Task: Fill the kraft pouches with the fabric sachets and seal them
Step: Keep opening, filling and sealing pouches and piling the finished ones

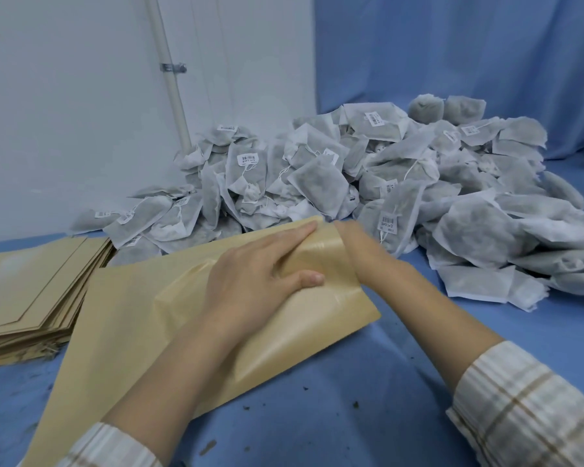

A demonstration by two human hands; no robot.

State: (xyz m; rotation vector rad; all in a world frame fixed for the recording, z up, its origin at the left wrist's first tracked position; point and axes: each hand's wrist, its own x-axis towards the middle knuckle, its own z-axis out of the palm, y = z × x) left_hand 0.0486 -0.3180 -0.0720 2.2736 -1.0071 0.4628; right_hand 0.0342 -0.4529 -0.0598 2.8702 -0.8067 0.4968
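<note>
A large kraft pouch (142,318) lies flat on the blue table in front of me, its mouth toward the sachet pile. My left hand (260,267) rests on top near the mouth and holds the lifted, glossy upper wall between thumb and fingers. My right hand (358,246) reaches into the mouth from the right. Its fingers are hidden behind the lifted wall, so what they hold is not visible. A big heap of white fabric sachets (402,183) with barcode tags and strings lies just behind the pouch.
A stack of flat kraft pouches (31,291) sits at the left edge, partly under the open pouch. The blue table cover (368,382) carries dark crumbs. A white wall with a pipe (171,79) and a blue curtain (452,55) stand behind.
</note>
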